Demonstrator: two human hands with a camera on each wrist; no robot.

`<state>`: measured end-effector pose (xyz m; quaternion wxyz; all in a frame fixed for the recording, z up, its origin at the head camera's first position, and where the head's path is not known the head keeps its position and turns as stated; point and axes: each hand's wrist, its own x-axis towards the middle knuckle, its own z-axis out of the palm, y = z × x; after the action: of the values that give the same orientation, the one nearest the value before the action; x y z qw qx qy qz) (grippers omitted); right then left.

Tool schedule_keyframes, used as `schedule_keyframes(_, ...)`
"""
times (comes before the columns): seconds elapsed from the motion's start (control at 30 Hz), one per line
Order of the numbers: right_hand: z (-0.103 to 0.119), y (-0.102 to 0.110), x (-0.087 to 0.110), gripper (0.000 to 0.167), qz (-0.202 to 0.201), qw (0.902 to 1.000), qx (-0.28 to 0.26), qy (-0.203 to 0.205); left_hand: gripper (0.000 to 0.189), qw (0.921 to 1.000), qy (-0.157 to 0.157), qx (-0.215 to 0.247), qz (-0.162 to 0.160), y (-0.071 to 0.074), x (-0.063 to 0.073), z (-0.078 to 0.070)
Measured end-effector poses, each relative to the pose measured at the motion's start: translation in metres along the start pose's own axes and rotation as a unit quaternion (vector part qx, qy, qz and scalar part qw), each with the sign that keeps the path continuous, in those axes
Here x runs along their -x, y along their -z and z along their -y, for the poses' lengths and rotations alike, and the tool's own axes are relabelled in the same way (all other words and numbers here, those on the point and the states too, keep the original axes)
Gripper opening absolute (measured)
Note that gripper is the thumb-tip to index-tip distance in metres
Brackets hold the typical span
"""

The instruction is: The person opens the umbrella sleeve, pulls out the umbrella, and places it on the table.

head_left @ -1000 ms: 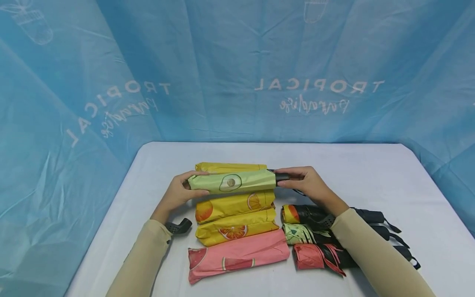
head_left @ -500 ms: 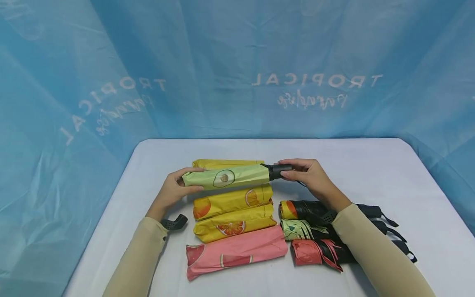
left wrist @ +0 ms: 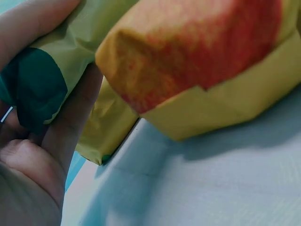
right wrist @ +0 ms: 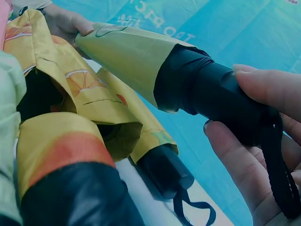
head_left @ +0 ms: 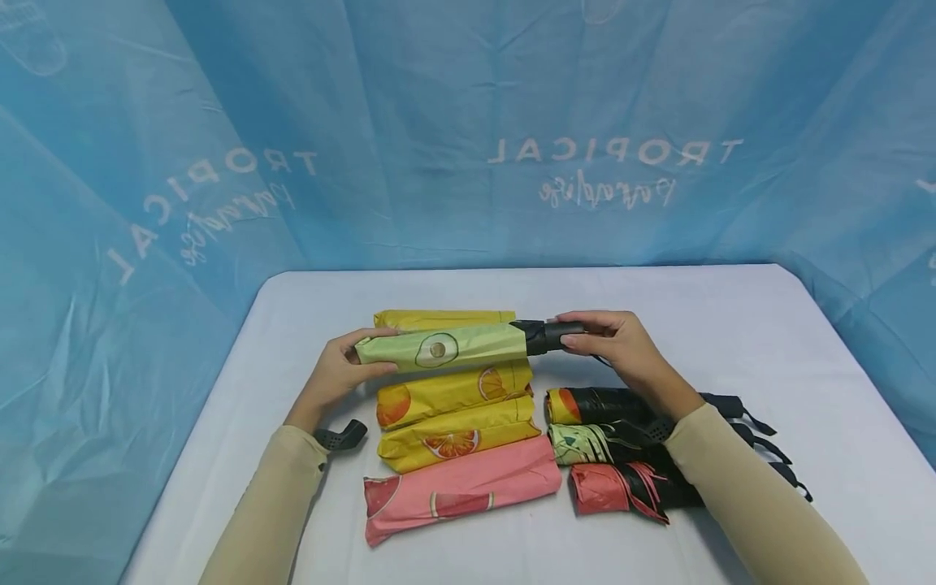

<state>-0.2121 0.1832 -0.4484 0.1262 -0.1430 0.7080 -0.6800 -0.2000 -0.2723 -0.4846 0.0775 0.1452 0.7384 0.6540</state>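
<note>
A pale green umbrella sleeve (head_left: 475,345) with an avocado print is held between both hands above the table. My left hand (head_left: 340,370) grips its left end between thumb and fingers. From its right end sticks the black handle of a folding umbrella (right wrist: 235,96), which my right hand (head_left: 614,345) pinches between thumb and fingers. A wrist loop (right wrist: 277,165) hangs from the handle. Behind and partly hidden by the green sleeve lies a yellow sleeve (head_left: 446,319) with a black umbrella handle (right wrist: 164,172) showing at its mouth.
Nearer on the white table (head_left: 702,325) lie two yellow citrus-print sleeves (head_left: 453,394) and a pink watermelon-print sleeve (head_left: 468,491). Under my right forearm are three folded umbrellas: a yellow-and-black one (head_left: 592,405), a green-and-black one (head_left: 581,444) and a red-and-black one (head_left: 603,489).
My right hand has moved right with the handle, so more of the black umbrella shows out of the green sleeve. My left hand still grips the sleeve's end. The head view has shifted slightly.
</note>
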Motion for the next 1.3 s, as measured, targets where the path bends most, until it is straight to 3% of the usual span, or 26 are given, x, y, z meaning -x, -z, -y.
schedule_keyframes(0.6,0.000,0.032,0.015,0.039,-0.003,0.9998,0.001,0.020,0.053,0.9992,-0.016,-0.022,-0.029,0.010,0.005,0.002)
schedule_keyframes(0.87,-0.002,0.047,0.029,0.040,-0.024,0.9995,0.000,0.020,0.053,0.9998,-0.010,0.008,-0.018,0.011,0.005,0.003)
schedule_keyframes(1.3,-0.002,0.077,0.045,0.037,-0.047,0.9980,-0.004,0.043,0.052,0.9994,0.011,0.002,-0.032,0.011,0.008,0.001)
